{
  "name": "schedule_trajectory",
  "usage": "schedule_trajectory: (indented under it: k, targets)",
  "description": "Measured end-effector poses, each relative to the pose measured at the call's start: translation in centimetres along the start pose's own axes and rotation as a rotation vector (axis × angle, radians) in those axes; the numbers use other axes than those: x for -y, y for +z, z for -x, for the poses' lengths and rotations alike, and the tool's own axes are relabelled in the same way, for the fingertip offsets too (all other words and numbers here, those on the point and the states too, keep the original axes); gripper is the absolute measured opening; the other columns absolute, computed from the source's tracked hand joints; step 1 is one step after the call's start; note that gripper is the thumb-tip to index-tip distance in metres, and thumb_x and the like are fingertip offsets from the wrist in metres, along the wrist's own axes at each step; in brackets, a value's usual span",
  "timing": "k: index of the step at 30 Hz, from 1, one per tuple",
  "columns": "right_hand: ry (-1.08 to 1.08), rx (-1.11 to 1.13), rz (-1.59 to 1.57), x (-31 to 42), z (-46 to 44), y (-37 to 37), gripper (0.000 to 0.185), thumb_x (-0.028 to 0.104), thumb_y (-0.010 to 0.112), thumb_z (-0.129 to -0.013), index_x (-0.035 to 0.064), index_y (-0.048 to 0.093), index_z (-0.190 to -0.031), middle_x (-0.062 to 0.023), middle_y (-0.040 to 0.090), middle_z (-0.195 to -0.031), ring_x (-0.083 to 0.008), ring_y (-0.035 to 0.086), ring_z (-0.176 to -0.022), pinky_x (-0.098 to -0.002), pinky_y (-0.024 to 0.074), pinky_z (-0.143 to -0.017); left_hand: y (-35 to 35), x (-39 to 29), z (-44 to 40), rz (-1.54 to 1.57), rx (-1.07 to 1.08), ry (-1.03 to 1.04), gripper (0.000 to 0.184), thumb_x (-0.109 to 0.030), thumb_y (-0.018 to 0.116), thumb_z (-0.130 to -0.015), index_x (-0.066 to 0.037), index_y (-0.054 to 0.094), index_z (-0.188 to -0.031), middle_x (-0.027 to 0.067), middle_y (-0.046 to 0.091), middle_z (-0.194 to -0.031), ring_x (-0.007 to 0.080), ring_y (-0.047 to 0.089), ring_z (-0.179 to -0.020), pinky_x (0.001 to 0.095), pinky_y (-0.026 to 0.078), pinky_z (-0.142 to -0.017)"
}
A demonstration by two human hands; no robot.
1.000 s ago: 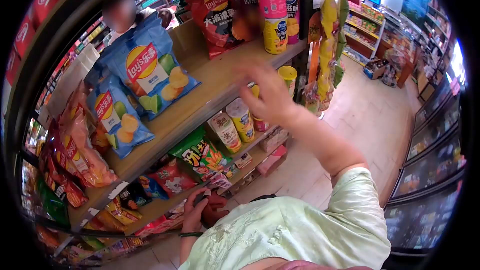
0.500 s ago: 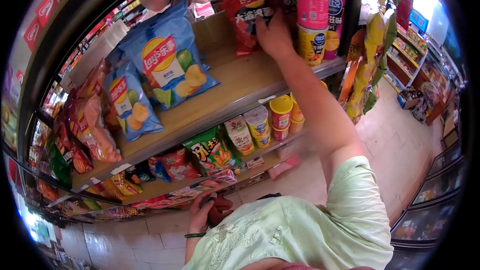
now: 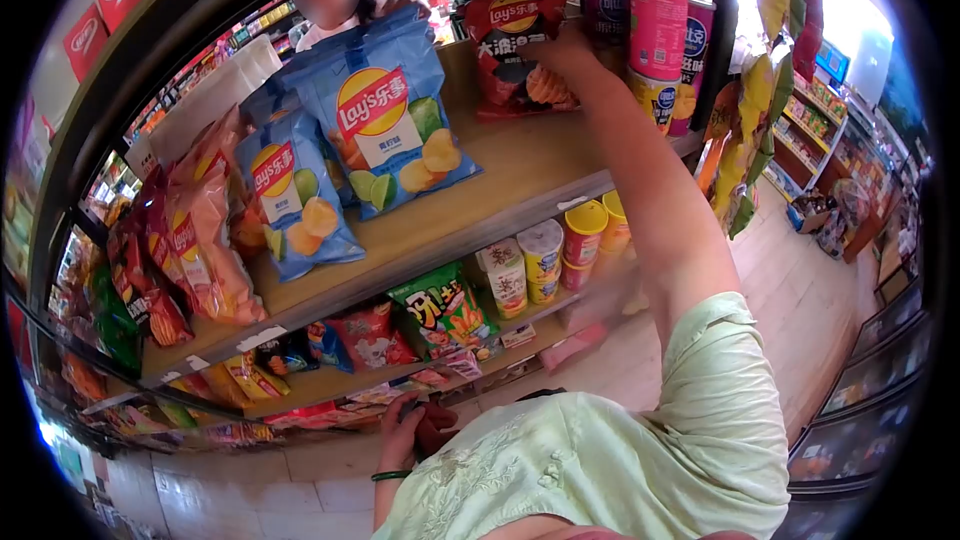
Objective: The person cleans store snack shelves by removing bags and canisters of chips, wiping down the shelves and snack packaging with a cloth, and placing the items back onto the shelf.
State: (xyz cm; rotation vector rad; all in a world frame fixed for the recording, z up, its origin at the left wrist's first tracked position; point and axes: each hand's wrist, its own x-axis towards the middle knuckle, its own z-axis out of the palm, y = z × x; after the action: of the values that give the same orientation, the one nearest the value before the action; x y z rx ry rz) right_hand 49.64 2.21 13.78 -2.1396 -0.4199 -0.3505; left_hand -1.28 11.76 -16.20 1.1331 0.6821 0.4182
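Note:
My right hand (image 3: 566,52) is at the upper right edge of a red Lay's chip bag (image 3: 508,62) standing on the upper shelf. Its fingers look bent around that edge, though their tips are partly hidden. Right of the hand is a pink chip canister (image 3: 658,32) stacked on a yellow one (image 3: 655,100). Low down by my body, my left hand (image 3: 401,430) is closed around something dark and reddish-brown that I cannot make out. Large blue Lay's bags (image 3: 385,120) lean on the same shelf, left of the red bag.
The lower shelf carries a green snack bag (image 3: 440,308), white cups (image 3: 504,275) and yellow-lidded tubs (image 3: 584,230). Orange-pink chip bags (image 3: 205,240) stand at the left. Yellow packets (image 3: 752,110) hang at the right. Behind the shelf is another person (image 3: 385,8).
My right hand has moved from the red bag's front to its upper right edge, uncovering the chip picture. The shelf has shifted slightly right and down in view. My left hand stays low.

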Motion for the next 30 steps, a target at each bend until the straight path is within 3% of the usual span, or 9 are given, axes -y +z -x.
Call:
schedule_trajectory:
  k: [7, 9, 12, 15, 17, 20, 25, 29, 30]
  targets:
    - [0.169, 0.417, -0.442, -1.9, -0.8, 0.5, 0.068, 0.031, 0.084, -0.06, -0.0014, 0.055, -0.112, -0.0139, 0.063, -0.101, -0.0223, 0.062, -0.089, -0.0336, 0.0498, -0.076, 0.2, -1.0, 0.9, -0.089, -0.003, -0.009, 0.035, -0.001, 0.054, -0.085, -0.002, 0.052, -0.119, 0.0175, 0.063, -0.095, 0.0264, 0.062, -0.084, 0.0375, 0.051, -0.077]
    - [-0.006, 0.2, -0.604, -2.7, -0.7, 2.2, 0.063, 0.032, 0.084, -0.06, -0.0005, 0.058, -0.107, -0.0128, 0.064, -0.096, -0.0218, 0.063, -0.083, -0.033, 0.0498, -0.073, -0.3, -0.4, 1.0, -0.22, -0.038, 0.086, 0.036, -0.001, 0.053, -0.085, -0.002, 0.05, -0.121, 0.0191, 0.063, -0.094, 0.0296, 0.063, -0.083, 0.0395, 0.052, -0.076]
    - [0.113, 0.272, -0.524, -0.8, 0.4, 0.9, 0.061, 0.031, 0.084, -0.06, 0.0006, 0.058, -0.106, -0.0113, 0.065, -0.096, -0.0215, 0.063, -0.083, -0.0327, 0.0496, -0.074, -0.7, 0.5, 1.1, 0.158, 0.047, -0.07, 0.035, 0.0, 0.051, -0.087, -0.004, 0.043, -0.121, 0.0228, 0.061, -0.094, 0.0389, 0.064, -0.084, 0.0508, 0.054, -0.072]
    - [0.177, 0.19, -0.457, 0.1, 2.3, -0.1, 0.063, 0.033, 0.083, -0.061, 0.0007, 0.057, -0.108, -0.0118, 0.063, -0.102, -0.0213, 0.062, -0.09, -0.0326, 0.0491, -0.077, -0.2, -0.3, 1.2, 0.179, 0.086, -0.122, 0.034, 0.0, 0.051, -0.087, -0.004, 0.042, -0.12, 0.0239, 0.062, -0.093, 0.0392, 0.063, -0.084, 0.0511, 0.054, -0.072]
    - [-0.158, -0.017, -0.506, 0.7, 4.4, -1.0, 0.067, 0.037, 0.082, -0.062, -0.0008, 0.055, -0.11, -0.014, 0.063, -0.103, -0.0236, 0.062, -0.091, -0.0336, 0.0486, -0.079, 0.0, -0.3, 1.2, 0.194, 0.093, -0.086, 0.032, -0.001, 0.05, -0.088, -0.003, 0.042, -0.119, 0.024, 0.063, -0.09, 0.0374, 0.064, -0.083, 0.0486, 0.054, -0.072]
    - [-0.124, -0.303, -0.138, 1.9, 6.4, -2.2, 0.066, 0.031, 0.081, -0.063, -0.0036, 0.052, -0.11, -0.0169, 0.063, -0.107, -0.0257, 0.062, -0.095, -0.0348, 0.0472, -0.084, 0.3, -0.7, 1.2, 0.064, 0.116, -0.05, 0.03, -0.002, 0.05, -0.089, -0.002, 0.043, -0.118, 0.0217, 0.064, -0.083, 0.0321, 0.066, -0.079, 0.041, 0.055, -0.07]
    - [-0.451, -0.412, -0.278, 2.3, 12.5, -5.3, 0.055, 0.026, 0.079, -0.069, -0.0014, 0.052, -0.108, -0.0135, 0.063, -0.099, -0.0248, 0.062, -0.09, -0.0339, 0.0474, -0.082, 0.7, -0.8, 1.5, 0.045, 0.093, -0.026, 0.029, -0.002, 0.051, -0.088, -0.003, 0.045, -0.117, 0.0206, 0.064, -0.083, 0.0299, 0.066, -0.076, 0.0397, 0.056, -0.065]
    - [-0.368, -0.167, -0.577, 2.3, 15.2, -7.3, 0.048, 0.022, 0.077, -0.072, 0.0003, 0.053, -0.108, -0.0093, 0.063, -0.097, -0.0205, 0.062, -0.087, -0.0309, 0.0477, -0.08, 0.5, -0.4, 1.9, 0.145, 0.154, -0.068, 0.036, -0.004, 0.051, -0.088, -0.002, 0.041, -0.122, 0.0231, 0.061, -0.089, 0.0369, 0.064, -0.083, 0.0479, 0.055, -0.071]
    - [-0.226, 0.048, -0.776, 2.7, 16.1, -7.9, 0.045, 0.019, 0.075, -0.074, 0.0014, 0.054, -0.109, -0.0077, 0.063, -0.099, -0.0183, 0.062, -0.087, -0.0298, 0.0479, -0.079, 0.5, -0.3, 1.9, 0.114, 0.153, -0.067, 0.036, -0.004, 0.051, -0.088, -0.002, 0.04, -0.123, 0.023, 0.061, -0.089, 0.037, 0.064, -0.083, 0.0479, 0.055, -0.071]
